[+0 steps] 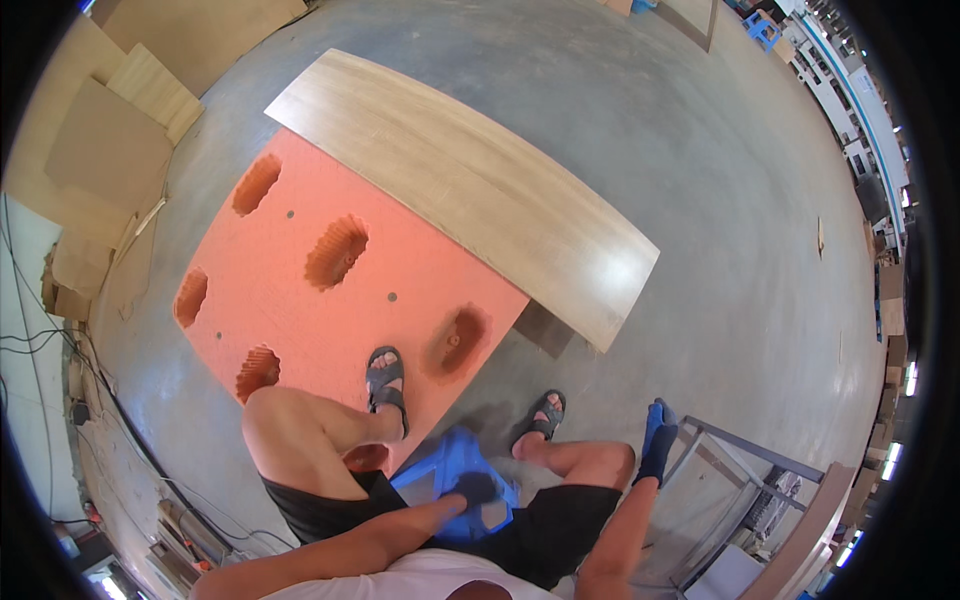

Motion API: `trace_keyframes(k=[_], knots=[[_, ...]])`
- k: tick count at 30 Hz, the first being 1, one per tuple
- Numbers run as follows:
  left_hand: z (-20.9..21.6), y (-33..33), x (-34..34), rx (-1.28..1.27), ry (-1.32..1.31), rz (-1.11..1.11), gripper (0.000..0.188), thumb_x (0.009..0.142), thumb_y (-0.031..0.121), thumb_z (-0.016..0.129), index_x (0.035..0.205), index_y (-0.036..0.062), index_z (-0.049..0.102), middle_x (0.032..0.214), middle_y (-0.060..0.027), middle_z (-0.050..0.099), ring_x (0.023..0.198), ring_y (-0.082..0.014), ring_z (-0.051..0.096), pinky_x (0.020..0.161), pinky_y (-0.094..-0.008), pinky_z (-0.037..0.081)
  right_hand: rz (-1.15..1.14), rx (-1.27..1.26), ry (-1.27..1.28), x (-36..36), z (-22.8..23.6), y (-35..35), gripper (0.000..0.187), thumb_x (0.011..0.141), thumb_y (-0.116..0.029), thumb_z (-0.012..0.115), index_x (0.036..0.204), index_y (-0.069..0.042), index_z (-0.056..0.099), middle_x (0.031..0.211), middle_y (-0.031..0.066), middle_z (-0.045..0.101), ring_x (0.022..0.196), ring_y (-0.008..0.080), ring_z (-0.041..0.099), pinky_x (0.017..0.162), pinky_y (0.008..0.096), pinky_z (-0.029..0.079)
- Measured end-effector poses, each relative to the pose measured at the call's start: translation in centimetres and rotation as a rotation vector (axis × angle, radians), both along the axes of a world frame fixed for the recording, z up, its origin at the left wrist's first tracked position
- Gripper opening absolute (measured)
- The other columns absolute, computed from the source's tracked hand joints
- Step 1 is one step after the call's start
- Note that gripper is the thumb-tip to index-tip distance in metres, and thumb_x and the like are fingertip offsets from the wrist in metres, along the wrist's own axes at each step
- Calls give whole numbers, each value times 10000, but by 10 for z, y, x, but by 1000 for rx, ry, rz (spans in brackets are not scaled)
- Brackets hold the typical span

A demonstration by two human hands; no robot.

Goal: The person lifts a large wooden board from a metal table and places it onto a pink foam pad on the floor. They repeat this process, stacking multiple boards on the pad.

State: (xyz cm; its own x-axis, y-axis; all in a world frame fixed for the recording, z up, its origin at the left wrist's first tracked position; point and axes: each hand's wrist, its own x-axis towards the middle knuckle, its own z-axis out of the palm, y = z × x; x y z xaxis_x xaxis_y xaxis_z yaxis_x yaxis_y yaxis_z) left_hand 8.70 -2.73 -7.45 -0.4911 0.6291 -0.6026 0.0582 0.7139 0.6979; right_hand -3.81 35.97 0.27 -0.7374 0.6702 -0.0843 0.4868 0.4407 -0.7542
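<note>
Left hand (pixel 475 488), gloved, with the blue stool (pixel 450 455) beneath it and on both sides, grip impossible to tell.

left hand (pixel 475 488) at blue stool (pixel 440 466) | right hand (pixel 657 442) beside metal frame (pixel 755 448) | wood-grain board (pixel 460 180) overhanging orange platform (pixel 290 310)

Brown boards (pixel 105 150) stand upper left, black cables (pixel 150 461) below, pale machinery (pixel 838 90) upper right.
</note>
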Motion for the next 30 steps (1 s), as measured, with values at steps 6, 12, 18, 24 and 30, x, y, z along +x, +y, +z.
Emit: trace_keyframes(k=[6, 12, 18, 24, 30], knots=[[48, -5, 9, 124, -106, -482, 381, 787, 357, 535, 689, 16, 672, 736, -195, 639, 728, -328, 628, 690, -408, 488, -245, -643, -34, 64, -35, -22, 333, 872, -188, 566, 1137, 14, 575, 983, 83, 631, 876, 161, 579, 796, 291, 458], [64, -2, -18, 111, -138, -511, 285, 728, 292, 578, 666, 30, 672, 698, -188, 630, 698, -347, 616, 713, -412, 482, -269, -686, -339, 146, -43, -89, 324, 879, -262, 551, 1109, -37, 599, 943, 62, 634, 831, 171, 583, 763, 298, 456], [70, -35, -50, -118, -239, -383, 383, 797, 341, 500, 648, 31, 668, 756, -188, 643, 934, -340, 595, 869, -439, 424, -446, -945, -597, 239, -12, -191, 311, 886, -286, 531, 1073, -51, 612, 907, 52, 634, 795, 182, 581, 721, 309, 452], [72, -32, -73, -192, -346, -488, 489, 852, 438, 439, 699, 30, 662, 802, -194, 646, 895, -323, 621, 814, -421, 462, -407, -994, -632, 259, 11, -198, 306, 893, -310, 511, 1037, -65, 624, 871, 43, 633, 760, 193, 580, 679, 320, 448], [62, -57, -141, 8, 129, 617, 267, 823, 264, 508, 775, 41, 647, 760, -168, 637, 683, -313, 612, 632, -418, 473, -382, -122, -301, 175, 35, -46, 259, 917, -236, 465, 919, -30, 622, 808, 23, 620, 668, 177, 546, 606, 316, 431]])
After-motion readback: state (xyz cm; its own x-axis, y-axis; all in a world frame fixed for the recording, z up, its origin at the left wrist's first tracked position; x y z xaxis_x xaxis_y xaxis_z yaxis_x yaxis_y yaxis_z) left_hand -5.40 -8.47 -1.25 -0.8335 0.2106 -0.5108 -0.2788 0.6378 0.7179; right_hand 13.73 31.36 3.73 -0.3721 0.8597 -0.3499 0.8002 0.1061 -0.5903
